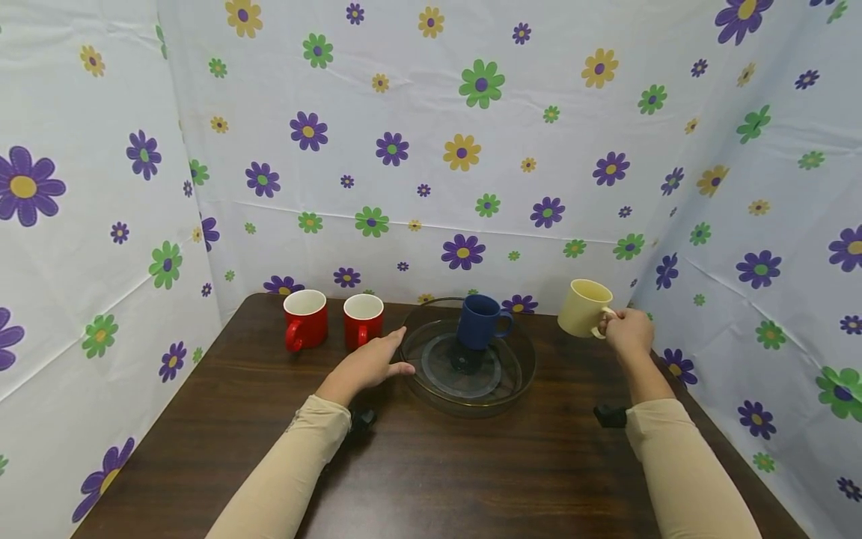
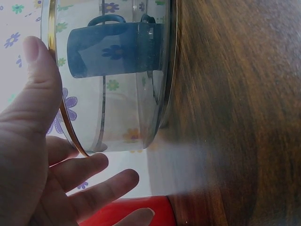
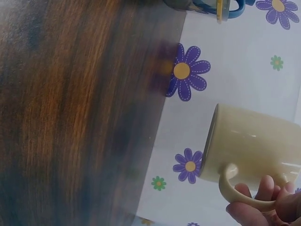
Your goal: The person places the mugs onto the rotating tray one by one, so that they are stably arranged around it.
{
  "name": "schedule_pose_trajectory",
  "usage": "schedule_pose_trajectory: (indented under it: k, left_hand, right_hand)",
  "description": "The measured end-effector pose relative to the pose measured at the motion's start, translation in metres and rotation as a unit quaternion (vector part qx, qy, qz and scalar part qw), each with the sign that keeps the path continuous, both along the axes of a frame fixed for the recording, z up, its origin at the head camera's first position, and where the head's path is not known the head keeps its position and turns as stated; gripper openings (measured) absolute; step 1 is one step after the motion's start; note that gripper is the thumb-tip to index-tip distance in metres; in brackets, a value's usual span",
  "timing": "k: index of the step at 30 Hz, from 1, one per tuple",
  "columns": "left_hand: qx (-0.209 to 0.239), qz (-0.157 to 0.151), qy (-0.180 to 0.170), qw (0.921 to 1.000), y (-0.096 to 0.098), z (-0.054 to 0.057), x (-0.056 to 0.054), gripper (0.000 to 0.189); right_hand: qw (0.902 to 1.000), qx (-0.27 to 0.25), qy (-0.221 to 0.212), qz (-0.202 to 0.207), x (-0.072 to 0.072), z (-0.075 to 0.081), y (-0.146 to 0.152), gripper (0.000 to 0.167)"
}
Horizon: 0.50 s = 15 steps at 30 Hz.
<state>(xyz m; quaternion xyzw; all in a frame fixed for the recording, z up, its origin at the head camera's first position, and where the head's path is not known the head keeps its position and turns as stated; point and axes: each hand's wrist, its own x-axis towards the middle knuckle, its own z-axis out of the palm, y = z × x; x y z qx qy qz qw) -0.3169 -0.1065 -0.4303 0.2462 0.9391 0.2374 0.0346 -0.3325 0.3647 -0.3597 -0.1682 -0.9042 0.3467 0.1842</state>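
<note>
A clear round tray with a gold-edged rim (image 1: pixel 471 406) stands on the table, and a blue mug (image 1: pixel 477 322) is upright inside it. My left hand (image 1: pixel 367 364) is at the tray's left side, its thumb and fingers spread along the rim, as the left wrist view also shows. My right hand (image 1: pixel 629 332) grips the handle of a pale yellow mug (image 1: pixel 583 308), held above the table at the back right and slightly tilted. Two red mugs stand left of the tray: one farther left (image 1: pixel 312 322), the other (image 1: pixel 369 318) near my left fingers.
The dark wooden table (image 1: pixel 465 479) has a flower-printed white cloth (image 1: pixel 417 97) hanging behind it and along both sides. Black wrist devices (image 1: pixel 609 416) sit under both forearms.
</note>
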Motion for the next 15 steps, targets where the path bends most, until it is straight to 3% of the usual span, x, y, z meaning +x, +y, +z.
schedule_pose_trajectory:
  k: [9,15]
  left_hand:
    - [-0.002,-0.002,-0.003,1.0,0.0002,-0.0027,0.0001,0.09]
    - [-0.009,-0.001,-0.001,1.0,-0.001,-0.0026,-0.002,0.092]
  right_hand:
    - [0.9998,-0.012,-0.013,0.006,-0.0003,0.0002,-0.0065,0.03]
    - [0.9999,-0.012,0.003,0.01,-0.0009,-0.0023,-0.0085,0.028]
